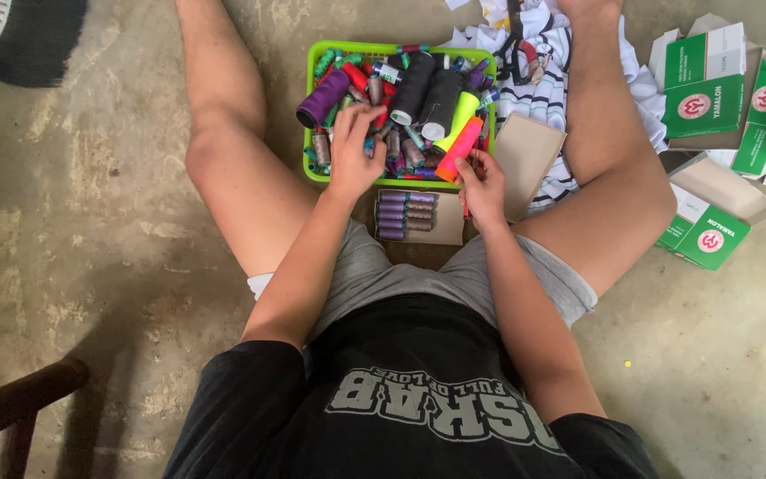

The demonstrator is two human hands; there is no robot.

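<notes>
Reaching into the green basket (312, 106), the left hand (354, 151) pinched a small spool (371, 142); the right hand (482, 184) gripped an orange spool (459, 149).

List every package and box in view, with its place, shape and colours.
Upper green-and-white boxes: right of the knee, rectangular, round red emblems.
Lower green-and-white box: right, flap open.
Open brown box: before the green basket, between both hands, holding purple spools.

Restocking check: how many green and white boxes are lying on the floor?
4: two stacked upper right, one at the right edge, one lower by the knee. More may be hidden.
</notes>
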